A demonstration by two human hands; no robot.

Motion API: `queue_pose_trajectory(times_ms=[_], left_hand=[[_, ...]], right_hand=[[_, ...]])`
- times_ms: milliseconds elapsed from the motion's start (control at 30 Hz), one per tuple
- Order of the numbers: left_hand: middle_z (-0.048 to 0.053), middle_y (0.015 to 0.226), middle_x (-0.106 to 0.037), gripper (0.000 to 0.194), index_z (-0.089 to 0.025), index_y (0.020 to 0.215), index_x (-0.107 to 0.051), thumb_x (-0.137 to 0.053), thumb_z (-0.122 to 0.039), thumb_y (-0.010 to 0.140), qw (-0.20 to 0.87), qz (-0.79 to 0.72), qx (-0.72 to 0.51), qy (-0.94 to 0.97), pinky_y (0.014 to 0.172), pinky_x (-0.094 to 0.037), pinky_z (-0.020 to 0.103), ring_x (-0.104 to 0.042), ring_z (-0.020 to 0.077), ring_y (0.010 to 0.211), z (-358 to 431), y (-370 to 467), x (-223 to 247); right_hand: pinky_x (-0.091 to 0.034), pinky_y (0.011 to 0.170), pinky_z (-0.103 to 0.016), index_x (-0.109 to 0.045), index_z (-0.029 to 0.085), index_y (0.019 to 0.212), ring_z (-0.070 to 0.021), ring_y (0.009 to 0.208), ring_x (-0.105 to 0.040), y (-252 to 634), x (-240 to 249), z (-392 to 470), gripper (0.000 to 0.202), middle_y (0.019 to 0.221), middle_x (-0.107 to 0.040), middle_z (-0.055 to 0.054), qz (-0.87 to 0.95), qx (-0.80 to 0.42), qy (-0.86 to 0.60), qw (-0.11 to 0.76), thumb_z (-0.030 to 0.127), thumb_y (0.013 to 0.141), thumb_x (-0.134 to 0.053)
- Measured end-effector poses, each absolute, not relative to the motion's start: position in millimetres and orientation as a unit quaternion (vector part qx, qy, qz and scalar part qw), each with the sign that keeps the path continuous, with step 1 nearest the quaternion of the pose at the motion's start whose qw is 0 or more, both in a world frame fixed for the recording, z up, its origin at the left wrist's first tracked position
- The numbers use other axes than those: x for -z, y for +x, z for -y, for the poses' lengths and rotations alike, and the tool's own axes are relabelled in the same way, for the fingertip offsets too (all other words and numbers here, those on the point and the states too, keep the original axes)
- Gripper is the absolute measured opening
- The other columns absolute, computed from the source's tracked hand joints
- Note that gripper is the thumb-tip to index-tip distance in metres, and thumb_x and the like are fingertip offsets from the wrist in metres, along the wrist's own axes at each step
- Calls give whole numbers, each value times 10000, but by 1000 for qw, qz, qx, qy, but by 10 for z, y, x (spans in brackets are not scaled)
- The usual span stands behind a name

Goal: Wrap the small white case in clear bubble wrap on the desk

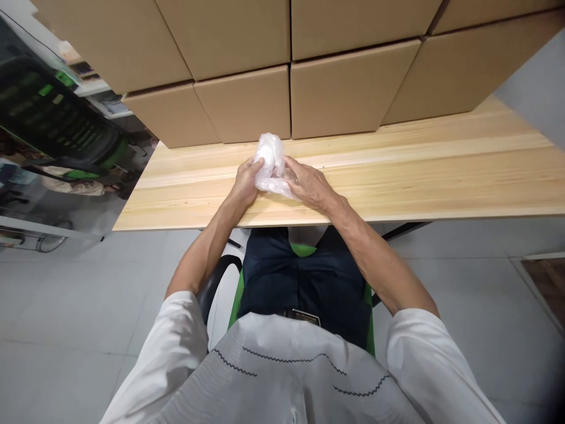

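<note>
A crumpled sheet of translucent white wrap (270, 154), which looks like bubble wrap or foam, is held between my two hands just above the wooden table. My left hand (247, 179) grips its left side, with the thumb pressed on top. On the other side, my right hand (309, 181) has its fingers closed around the lower right part of the wrap. A clear, shiny bit shows by the right fingers; whether it is a separate object inside the wrap I cannot tell.
Large brown cardboard boxes (247, 106) stand stacked along the back of the wooden table (424, 171). A dark chair with green parts (53, 118) and a shelf are off to the left. I sit on a green chair at the table's front edge.
</note>
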State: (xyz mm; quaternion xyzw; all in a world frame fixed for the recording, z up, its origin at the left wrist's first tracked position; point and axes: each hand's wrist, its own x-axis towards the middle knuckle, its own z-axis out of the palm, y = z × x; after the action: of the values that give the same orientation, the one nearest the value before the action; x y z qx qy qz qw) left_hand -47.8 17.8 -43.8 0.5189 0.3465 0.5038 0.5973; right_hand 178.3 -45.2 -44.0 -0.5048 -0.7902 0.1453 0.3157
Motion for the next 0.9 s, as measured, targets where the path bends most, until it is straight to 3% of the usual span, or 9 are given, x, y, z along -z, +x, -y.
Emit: queue_pose_trajectory(times_ms=[100,233,400,533,700,800,900], left_hand=[[119,980,-893,661,-195,1109,-759,-1054,-697,797,617,-344,-489,512,890,-724,437,-913,363,1057,-131,-458,391],[124,988,-889,674,-202,1059,-748,-1062,-725,772,625,-344,-464,525,846,-693,398,-904,367,1104,-58,-412,339],[117,959,-879,718,-208,1015,-745,-1109,-738,695,641,-331,-441,533,882,-703,424,-903,380,1102,-18,-391,316],[94,936,-878,715,-184,1002,-793,-1138,-707,658,644,-345,-419,539,760,-652,351,-857,265,845,-47,-437,320],[41,901,-870,583,-177,1084,-855,-1102,-481,652,620,-391,-414,540,681,-585,280,-755,160,701,-144,-533,363],[66,1038,-901,653,-203,1201,-865,-1084,-464,644,562,-431,-421,567,784,-653,320,-804,186,819,-195,-620,294],[151,1413,-893,819,-236,1329,-899,-1142,-545,610,489,-412,-370,674,1102,-707,502,-861,341,1259,-176,-704,56]], right_hand=[[-634,1281,-604,-495,176,1883,-441,1559,-757,1765,487,426,817,1714,-776,-181,779,-137,-518,325,425,1118,-634],[-678,1191,-638,-489,232,1894,-468,1404,-829,1774,553,376,879,1570,-864,-158,746,-133,-543,362,593,1116,-679],[-689,1165,-620,-655,290,1762,-441,1328,-865,1824,554,327,658,1479,-905,-122,691,-112,-585,409,610,1203,-520],[-704,1132,-596,-781,305,1536,-384,1190,-900,1856,480,318,537,1226,-949,-82,633,-130,-585,490,567,1234,-423],[-719,1019,-517,-791,267,1265,-311,879,-876,1876,361,358,482,857,-840,-30,561,-162,-594,553,557,1236,-407],[-718,958,-473,-759,284,1121,-285,816,-846,1880,329,377,443,783,-767,-6,544,-153,-601,565,567,1235,-437],[-718,905,-451,-746,304,1096,-279,818,-838,1883,345,362,466,768,-736,1,542,-154,-604,564,615,1249,-435]])
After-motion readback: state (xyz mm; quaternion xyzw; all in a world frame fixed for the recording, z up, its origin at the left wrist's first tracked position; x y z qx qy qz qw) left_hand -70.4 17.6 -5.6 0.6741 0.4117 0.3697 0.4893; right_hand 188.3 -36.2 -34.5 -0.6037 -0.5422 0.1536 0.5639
